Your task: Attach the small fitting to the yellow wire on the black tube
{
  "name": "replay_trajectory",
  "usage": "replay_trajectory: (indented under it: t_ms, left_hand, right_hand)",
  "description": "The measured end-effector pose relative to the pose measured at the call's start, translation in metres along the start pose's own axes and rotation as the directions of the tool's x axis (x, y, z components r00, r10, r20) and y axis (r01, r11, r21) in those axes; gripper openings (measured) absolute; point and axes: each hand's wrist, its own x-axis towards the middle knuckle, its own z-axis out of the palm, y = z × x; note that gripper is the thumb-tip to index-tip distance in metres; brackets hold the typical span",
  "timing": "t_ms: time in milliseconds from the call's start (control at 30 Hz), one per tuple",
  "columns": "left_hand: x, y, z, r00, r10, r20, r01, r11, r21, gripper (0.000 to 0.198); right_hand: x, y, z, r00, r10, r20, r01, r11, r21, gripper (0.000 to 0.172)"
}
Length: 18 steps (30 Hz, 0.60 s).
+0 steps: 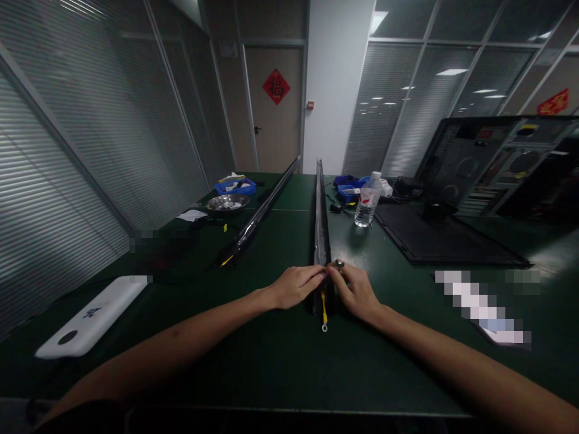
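A long, narrow dark channel (321,226) lies lengthwise on the green table, with its near end in front of me. My left hand (296,287) is closed over its left edge, fingers pressed together near the top. From the other side, my right hand (357,290) grips the same spot, thumb and fingers pinched, almost touching the left fingertips. Something small between the fingertips cannot be made out. Below my hands, a yellow-sleeved wire with a ring terminal (324,327) sticks out of the channel's near end. A ring shows on my right hand.
To the left lies a second dark channel (266,208); a metal bowl (226,202) and blue tray (242,188) stand beyond. A white device (93,316) is near left. A water bottle (367,202), black panel (443,241) and open computer case (479,163) are right.
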Motion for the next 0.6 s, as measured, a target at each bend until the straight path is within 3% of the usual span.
replay_trajectory:
  t_ms: [600]
  left_hand:
    - [-0.0003, 0.0021, -0.0019, 1.000, 0.015, -0.003, -0.015, 1.000, -0.004, 0.035]
  right_hand:
    - [0.0045, 0.0086, -0.0032, 0.995, -0.062, 0.080, 0.052, 0.991, 0.121, 0.035]
